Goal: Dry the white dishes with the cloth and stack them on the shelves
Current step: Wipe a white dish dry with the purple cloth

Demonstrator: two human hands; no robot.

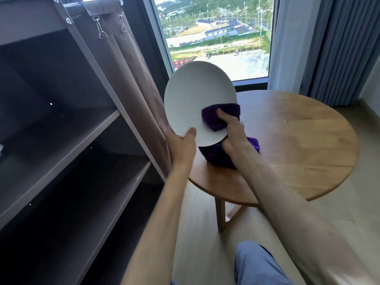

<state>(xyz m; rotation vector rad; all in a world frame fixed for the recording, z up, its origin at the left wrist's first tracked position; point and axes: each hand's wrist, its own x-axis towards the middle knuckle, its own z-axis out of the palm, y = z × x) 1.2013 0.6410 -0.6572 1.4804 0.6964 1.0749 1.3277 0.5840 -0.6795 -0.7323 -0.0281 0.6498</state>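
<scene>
A white plate is held up on edge, tilted, above the left side of the round wooden table. My left hand grips its lower rim, thumb on the face. My right hand pinches a purple cloth against the plate's lower right edge; the cloth wraps round the rim and hangs down behind the plate towards the table. The dark shelves stand to the left.
A brown fabric cover hangs rolled back at the shelf unit's right side, close to the plate. A window and grey curtains lie behind the table. My knee in blue trousers shows below.
</scene>
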